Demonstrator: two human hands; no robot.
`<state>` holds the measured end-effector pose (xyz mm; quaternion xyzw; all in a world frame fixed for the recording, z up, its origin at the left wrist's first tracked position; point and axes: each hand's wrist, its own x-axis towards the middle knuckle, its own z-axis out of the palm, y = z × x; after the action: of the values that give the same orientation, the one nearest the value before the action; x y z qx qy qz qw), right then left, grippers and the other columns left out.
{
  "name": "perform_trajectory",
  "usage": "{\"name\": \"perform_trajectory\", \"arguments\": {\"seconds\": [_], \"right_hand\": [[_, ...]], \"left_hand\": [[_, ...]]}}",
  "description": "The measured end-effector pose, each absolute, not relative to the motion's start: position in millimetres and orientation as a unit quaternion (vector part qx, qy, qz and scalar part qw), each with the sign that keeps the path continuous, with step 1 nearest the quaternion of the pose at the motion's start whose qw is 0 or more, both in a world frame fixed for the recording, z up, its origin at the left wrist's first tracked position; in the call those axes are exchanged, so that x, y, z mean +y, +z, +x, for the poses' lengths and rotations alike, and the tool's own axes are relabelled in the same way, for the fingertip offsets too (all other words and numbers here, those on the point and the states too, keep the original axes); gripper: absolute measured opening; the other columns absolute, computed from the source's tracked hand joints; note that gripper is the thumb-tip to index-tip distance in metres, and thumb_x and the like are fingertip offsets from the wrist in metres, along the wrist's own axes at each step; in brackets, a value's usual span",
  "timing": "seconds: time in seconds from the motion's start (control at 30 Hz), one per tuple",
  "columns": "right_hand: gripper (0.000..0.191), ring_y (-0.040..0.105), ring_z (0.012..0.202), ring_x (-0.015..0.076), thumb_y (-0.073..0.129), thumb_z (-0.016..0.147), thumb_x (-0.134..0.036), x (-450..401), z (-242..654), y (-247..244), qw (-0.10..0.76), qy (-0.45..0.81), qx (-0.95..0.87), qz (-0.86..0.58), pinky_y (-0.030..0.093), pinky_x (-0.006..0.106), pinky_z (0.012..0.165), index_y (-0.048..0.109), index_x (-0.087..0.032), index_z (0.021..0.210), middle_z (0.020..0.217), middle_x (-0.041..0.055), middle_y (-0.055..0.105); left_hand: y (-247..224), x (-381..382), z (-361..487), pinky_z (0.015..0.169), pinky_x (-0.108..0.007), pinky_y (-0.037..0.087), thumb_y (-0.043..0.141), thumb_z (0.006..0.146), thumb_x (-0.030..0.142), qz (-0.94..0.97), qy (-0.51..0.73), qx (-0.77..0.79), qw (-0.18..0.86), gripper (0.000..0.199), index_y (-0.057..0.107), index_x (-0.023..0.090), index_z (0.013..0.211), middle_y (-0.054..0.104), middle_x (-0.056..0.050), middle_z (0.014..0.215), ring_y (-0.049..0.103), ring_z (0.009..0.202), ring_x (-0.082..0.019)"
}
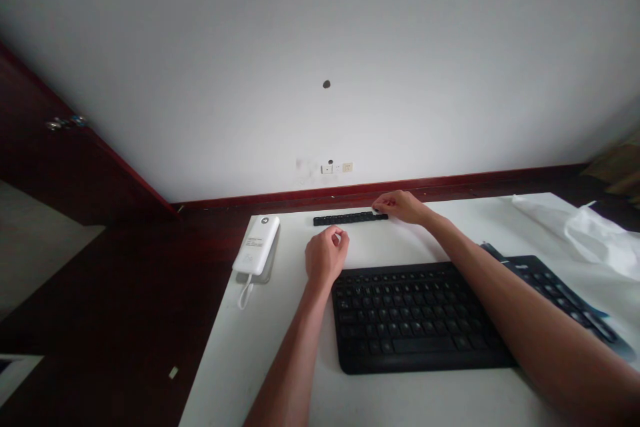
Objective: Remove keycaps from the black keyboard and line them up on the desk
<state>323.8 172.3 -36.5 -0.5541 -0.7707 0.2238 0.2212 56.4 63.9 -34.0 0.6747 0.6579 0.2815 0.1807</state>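
Observation:
A row of small black pieces [345,219] lies along the far edge of the white table. At its right end is my right hand [400,205], its fingers pinched on a small black piece. My left hand [327,252] rests just in front of the row, thumb and forefinger curled together; whether anything is between them cannot be made out. Nearer to me lies a black keyboard [400,310], its right part hidden under my right forearm.
A white power bank [257,245] with a short cable lies at the table's left edge. On the right are a second dark keyboard [560,293] and white crumpled plastic [600,233]. Beyond the table stands a wall with sockets [337,168].

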Motion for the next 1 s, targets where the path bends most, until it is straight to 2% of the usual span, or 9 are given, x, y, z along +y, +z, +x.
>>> {"name": "perform_trajectory", "arguments": {"seconds": [0.4, 0.67, 1.0], "right_hand": [[0.028, 0.073, 0.083, 0.024, 0.068, 0.083, -0.05, 171.8, 321.3, -34.8, 0.22, 0.226, -0.754, -0.576, 0.054, 0.034, 0.075, 0.081, -0.025, 0.087, 0.089, 0.0042, 0.081], [0.031, 0.073, 0.085, 0.024, 0.061, 0.087, -0.044, 174.9, 327.9, -37.4, 0.23, 0.211, -0.753, -0.58, 0.053, 0.034, 0.078, 0.083, -0.024, 0.095, 0.09, 0.0048, 0.081], [0.028, 0.072, 0.084, 0.0221, 0.065, 0.086, -0.045, 172.2, 323.0, -35.1, 0.221, 0.223, -0.751, -0.581, 0.051, 0.031, 0.076, 0.083, -0.023, 0.089, 0.089, 0.0039, 0.081]], "left_hand": [[-32.2, 63.1, 56.5, 0.064, -0.026, 0.032, 0.057, 0.096, 0.037, 0.675, 0.286, 0.656, 0.179, 0.021, 0.072, 0.026, 0.086, 0.07, 0.001, 0.074, 0.063, 0.068, -0.016], [-32.9, 63.6, 56.2, 0.065, -0.026, 0.033, 0.057, 0.097, 0.037, 0.676, 0.283, 0.656, 0.18, 0.021, 0.072, 0.025, 0.087, 0.071, 0.0, 0.076, 0.063, 0.069, -0.016], [-33.8, 64.1, 56.4, 0.064, -0.026, 0.032, 0.058, 0.096, 0.037, 0.675, 0.286, 0.656, 0.179, 0.021, 0.072, 0.026, 0.086, 0.07, 0.001, 0.075, 0.062, 0.069, -0.016]]}}
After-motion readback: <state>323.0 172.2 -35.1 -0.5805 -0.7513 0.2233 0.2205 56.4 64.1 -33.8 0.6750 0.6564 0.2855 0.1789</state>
